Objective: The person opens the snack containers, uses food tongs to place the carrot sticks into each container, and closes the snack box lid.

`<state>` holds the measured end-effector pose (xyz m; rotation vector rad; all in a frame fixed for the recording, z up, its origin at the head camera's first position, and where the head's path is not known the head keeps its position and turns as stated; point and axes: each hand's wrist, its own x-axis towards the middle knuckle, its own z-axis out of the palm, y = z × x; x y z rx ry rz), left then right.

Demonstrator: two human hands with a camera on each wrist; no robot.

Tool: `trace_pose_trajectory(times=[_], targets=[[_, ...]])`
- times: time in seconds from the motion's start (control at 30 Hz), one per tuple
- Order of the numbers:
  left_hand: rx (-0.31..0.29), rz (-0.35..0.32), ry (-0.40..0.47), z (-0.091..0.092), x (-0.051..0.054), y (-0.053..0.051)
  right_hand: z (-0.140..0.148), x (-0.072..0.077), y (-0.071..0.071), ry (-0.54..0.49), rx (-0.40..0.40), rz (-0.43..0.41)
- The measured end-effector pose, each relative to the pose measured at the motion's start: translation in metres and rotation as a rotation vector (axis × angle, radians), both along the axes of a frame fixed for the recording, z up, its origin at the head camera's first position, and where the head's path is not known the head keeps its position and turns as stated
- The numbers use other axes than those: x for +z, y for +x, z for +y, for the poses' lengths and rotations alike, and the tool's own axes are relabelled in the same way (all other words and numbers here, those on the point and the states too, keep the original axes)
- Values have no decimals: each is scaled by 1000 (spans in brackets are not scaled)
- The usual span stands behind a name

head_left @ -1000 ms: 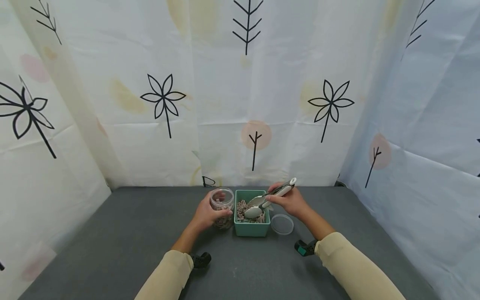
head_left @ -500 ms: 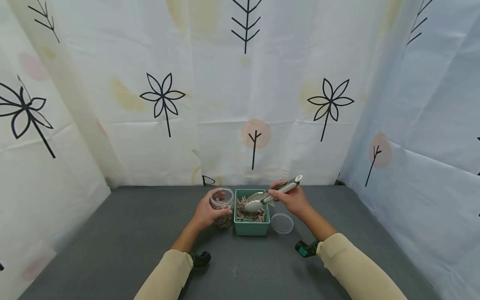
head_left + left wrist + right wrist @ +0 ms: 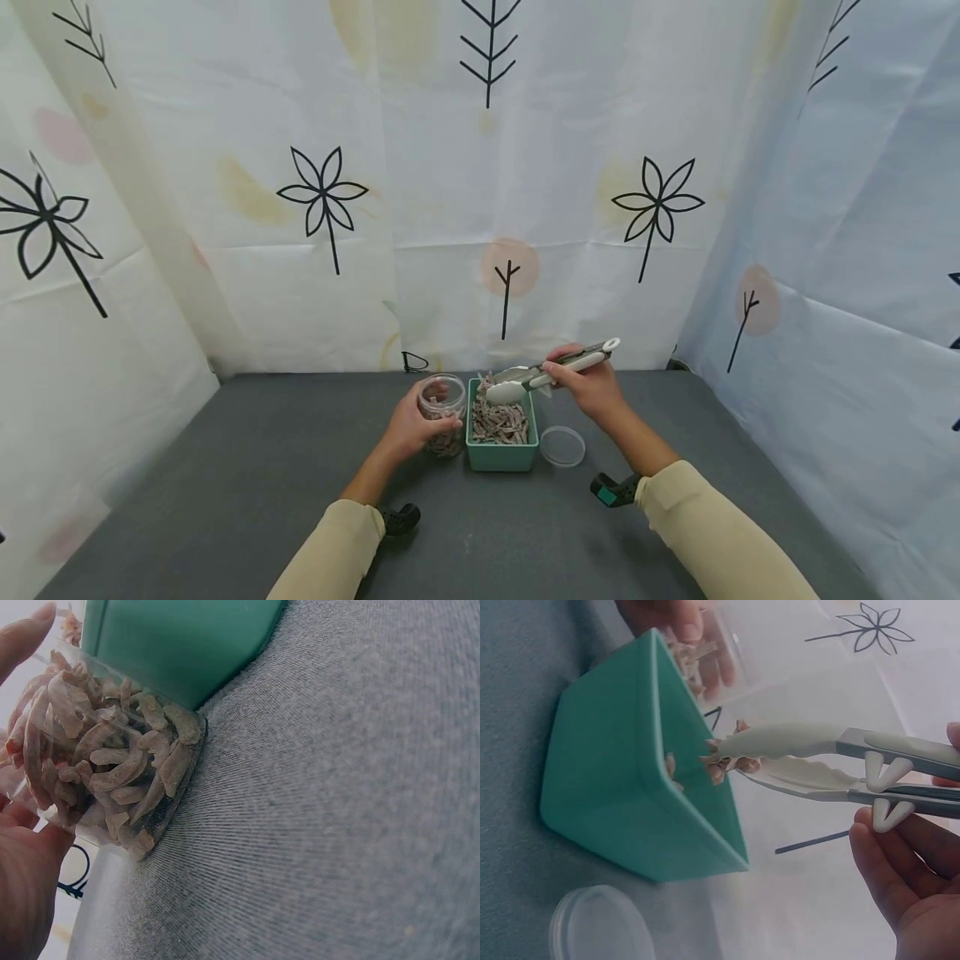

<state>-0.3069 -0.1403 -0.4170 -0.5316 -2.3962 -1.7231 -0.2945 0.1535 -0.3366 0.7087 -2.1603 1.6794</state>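
Observation:
My left hand grips a clear jar that stands upright on the table. Through its wall show many beige-brown dried strips, of a kind I cannot tell. Right beside the jar is a green rectangular bin holding more such strips. In my right hand is a pair of white and grey tongs, tilted over the bin. Between the tong tips a small clump of strips is pinched, at the bin's mouth in the right wrist view.
A round clear lid lies on the dark grey table, just right of the bin. Behind and at the sides hang white curtains with plant prints. Each forearm wears a black wrist device.
The tongs have risen from down among the strips in the bin to near its rim, with strips now between the tips. My left hand and the jar have stayed put.

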Motion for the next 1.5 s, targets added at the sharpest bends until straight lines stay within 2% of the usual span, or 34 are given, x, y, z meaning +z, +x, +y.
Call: trace_pose_trajectory(times=[0.3,0.47,0.53,0.7,0.77,1.07,1.33,1.5], targets=[[6,-6,-6,0,2,1,-4,16,2,-54,-4,21],[13,2,-26,-1,0,-2,-5,15,-11,-78,-1,37],[15,4,-17,-2,-7,-7,-7,14,-17,-99,17,38],[34,7,-14,-6,-27,-23,-16,16,-20,-138,76,85],[41,11,-25,-6,-29,-25,-20,16,-20,-149,96,97],[64,2,-31,-4,-28,-26,-39,14,-20,-132,146,33],[101,-19,-76,-5,-28,-25,-46,7,-22,-86,158,28],[102,-10,-73,-5,-28,-25,-47,5,-23,-99,161,12]])
